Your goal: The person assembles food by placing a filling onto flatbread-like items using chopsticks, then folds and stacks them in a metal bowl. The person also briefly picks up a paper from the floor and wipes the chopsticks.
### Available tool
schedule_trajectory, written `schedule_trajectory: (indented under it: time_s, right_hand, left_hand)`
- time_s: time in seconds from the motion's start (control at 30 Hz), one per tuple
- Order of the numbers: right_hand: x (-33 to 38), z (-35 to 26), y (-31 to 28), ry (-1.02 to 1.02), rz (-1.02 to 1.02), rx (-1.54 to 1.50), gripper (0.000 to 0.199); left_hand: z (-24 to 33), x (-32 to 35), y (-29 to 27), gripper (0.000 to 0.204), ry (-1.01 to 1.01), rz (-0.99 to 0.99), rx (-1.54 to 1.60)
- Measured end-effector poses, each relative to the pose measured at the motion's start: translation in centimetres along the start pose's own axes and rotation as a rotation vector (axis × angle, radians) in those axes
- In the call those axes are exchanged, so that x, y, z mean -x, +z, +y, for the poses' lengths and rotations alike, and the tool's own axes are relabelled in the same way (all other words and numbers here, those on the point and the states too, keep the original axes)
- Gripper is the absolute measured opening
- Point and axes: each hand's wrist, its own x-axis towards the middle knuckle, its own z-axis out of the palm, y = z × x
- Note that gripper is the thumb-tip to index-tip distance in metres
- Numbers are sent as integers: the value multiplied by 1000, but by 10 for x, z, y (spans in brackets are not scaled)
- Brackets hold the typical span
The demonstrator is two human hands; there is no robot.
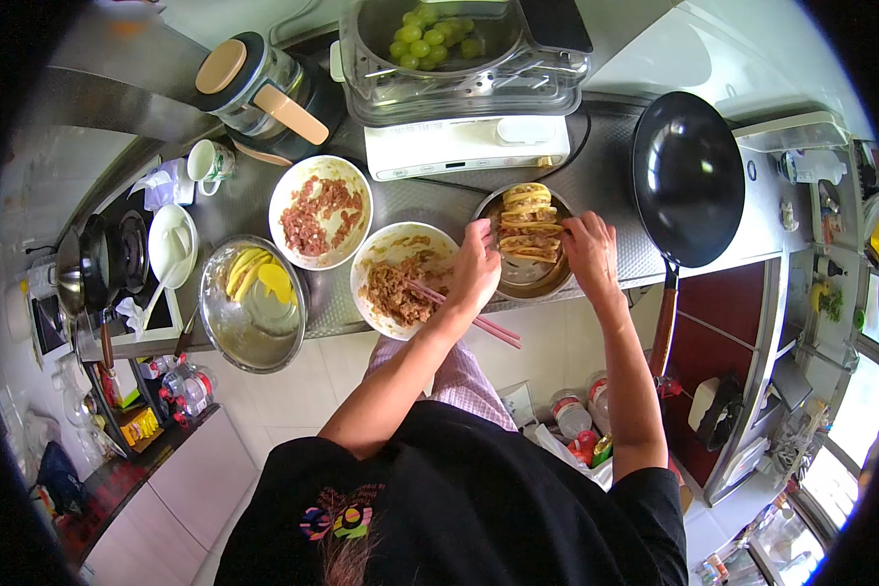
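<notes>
Both hands are over a round metal bowl [542,289] at the counter's front edge. In it stands a row of yellow slices with meat filling between them [528,217]. My left hand [473,266] closes its fingertips on the row's left side, and my right hand [592,252] pinches at its right side; the exact contact is partly hidden. Left of them is a white bowl of brownish minced meat [397,291]. A pair of pink chopsticks [493,330] rests across that bowl, passing beneath my left wrist.
Further left are a white bowl of redder mince [317,217] and a metal basin with yellow slices [257,322]. A black pan [689,181] lies at the right, its handle over the counter edge. Behind stand a white appliance [467,146], a clear container with grapes [430,39] and a glass jug [264,93].
</notes>
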Motion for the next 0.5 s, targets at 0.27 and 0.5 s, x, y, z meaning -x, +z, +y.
schedule_trajectory:
  time_s: [0.27, 0.5]
  right_hand:
    - [2, 2, -2, 8, -19, 15, 11]
    - [1, 2, 0, 19, -25, 4, 10]
  left_hand:
    - [4, -9, 14, 44, -12, 49, -147]
    - [30, -14, 14, 52, -303, 89, 256]
